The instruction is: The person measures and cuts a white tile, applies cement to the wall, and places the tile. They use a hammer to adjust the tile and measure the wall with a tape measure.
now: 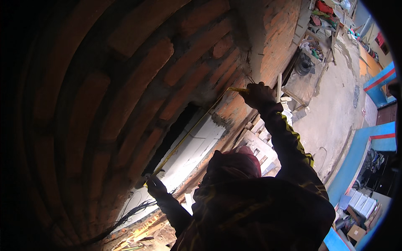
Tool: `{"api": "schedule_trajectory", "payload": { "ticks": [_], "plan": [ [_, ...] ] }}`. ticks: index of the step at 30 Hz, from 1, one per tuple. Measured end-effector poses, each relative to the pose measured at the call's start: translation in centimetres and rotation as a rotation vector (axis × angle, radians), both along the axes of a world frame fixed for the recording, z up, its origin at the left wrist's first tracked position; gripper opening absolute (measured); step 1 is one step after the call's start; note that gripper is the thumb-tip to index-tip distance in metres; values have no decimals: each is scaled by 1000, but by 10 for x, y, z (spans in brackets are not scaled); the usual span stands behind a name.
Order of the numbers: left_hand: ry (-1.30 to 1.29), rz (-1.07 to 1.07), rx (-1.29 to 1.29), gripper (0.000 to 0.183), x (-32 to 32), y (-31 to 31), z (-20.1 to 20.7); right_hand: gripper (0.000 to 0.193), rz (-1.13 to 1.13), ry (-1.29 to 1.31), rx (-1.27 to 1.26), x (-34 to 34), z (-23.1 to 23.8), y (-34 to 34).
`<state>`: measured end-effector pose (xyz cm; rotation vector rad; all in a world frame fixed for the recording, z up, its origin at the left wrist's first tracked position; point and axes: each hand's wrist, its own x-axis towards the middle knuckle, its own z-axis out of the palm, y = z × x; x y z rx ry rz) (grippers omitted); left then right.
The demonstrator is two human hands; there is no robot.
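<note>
A yellow tape measure (180,144) is stretched slantwise along a brick wall (138,92), across a dark gap beside a pale, smooth surface. My right hand (260,97) is closed on the upper end of the tape, at the edge of the brickwork. My left hand (155,187) is closed round its lower end, close to the wall; shadow hides the details of that grip. Thin wires or nails stick out of the wall by my right hand. My dark sleeves carry yellow marks on the right arm.
Black cables (140,208) hang below my left hand. Broken wood (146,234) lies at the wall's foot. Across the concrete ground (331,104) are a black coil (303,65), heaped cloths (324,8) and a blue-framed doorway (356,142). Cartons (356,233) stand at lower right.
</note>
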<state>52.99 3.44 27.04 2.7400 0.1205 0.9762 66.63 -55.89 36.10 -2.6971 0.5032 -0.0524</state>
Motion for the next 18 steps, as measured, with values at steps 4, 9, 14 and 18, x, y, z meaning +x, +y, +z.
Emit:
{"api": "schedule_trajectory", "payload": {
  "ticks": [4, 9, 14, 18],
  "plan": [
    [131, 125, -159, 27, -2, -19, 7, 49, 190, -27, -53, 6, -33, -31],
    [-319, 85, -2016, 23, -11, -62, -18, 30, 996, 307, -588, -11, -53, -120],
    [-99, 107, -2239, 31, -31, -131, -79, 30, 913, 953, 84, -15, -43, -115],
    [-21, 44, -2252, 29, -49, -182, -126, 43, 989, 1061, -15, -13, -56, -41]
  ]
}}
